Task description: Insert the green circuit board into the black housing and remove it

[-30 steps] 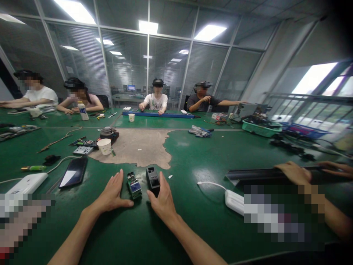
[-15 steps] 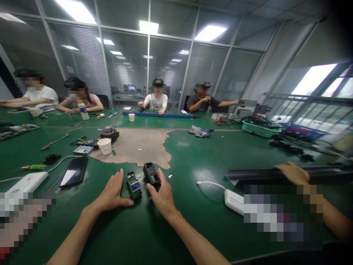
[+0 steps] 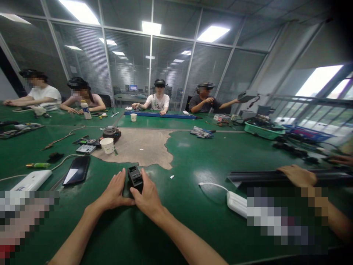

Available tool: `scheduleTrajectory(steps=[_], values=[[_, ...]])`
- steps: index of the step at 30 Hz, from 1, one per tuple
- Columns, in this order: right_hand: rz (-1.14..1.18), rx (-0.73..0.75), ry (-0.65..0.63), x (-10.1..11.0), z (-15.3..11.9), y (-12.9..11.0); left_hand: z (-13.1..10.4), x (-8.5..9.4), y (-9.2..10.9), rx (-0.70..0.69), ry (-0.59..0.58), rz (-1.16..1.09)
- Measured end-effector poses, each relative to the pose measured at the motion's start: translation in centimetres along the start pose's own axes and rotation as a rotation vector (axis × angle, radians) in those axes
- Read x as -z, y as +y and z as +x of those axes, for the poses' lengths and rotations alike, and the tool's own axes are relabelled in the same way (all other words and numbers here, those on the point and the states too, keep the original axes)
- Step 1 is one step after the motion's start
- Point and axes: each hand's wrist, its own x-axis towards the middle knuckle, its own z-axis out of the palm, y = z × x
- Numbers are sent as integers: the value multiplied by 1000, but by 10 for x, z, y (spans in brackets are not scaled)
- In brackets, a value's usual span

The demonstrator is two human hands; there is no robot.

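My right hand (image 3: 149,197) grips a black plastic housing (image 3: 135,176) with rectangular openings in its top, thumb on the near side and fingers along the right side. To its left, my left hand (image 3: 112,193) is open, thumb stretched toward my right thumb and fingers beside the housing. The small circuit board with a blue part seen earlier no longer shows; the housing now covers that spot, so I cannot tell how the two fit together.
Left of my hands lie a black phone (image 3: 77,170) and a white power bank (image 3: 33,180). A paper cup (image 3: 107,145) stands beyond them. Right are a white cabled device (image 3: 237,204), a black channel (image 3: 250,178) and another person's hand (image 3: 299,176). Several people sit across the green table (image 3: 198,154).
My right hand has carried the black housing left to where the circuit board stood, and the board has gone from sight. My left hand stays about where it was, open.
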Motion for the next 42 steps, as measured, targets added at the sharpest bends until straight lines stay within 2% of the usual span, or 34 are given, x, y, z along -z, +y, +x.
scheduleTrajectory(steps=[8, 13, 20, 23, 31, 35, 39, 42], values=[[-66, 25, -38, -4, -14, 8, 1, 4, 4, 11, -41, 3], [-64, 49, -36, -8, -24, 16, -1, 4, 1, -31, -51, -5], [-19, 76, -33, -9, -24, 24, -2, 4, -1, -51, -65, 2], [-9, 85, -29, -11, -24, 21, 0, 5, 2, -30, -77, 9], [16, -2, -3, -16, -23, 3, 0, 10, 8, 0, -87, 0], [24, -27, 60, -8, -18, -8, -1, 7, 5, -8, -61, -6], [51, 5, 121, 12, -9, -21, -2, 6, 3, -13, -74, 0], [42, 22, 156, 28, -2, -19, -1, 7, 4, 6, -113, -3]])
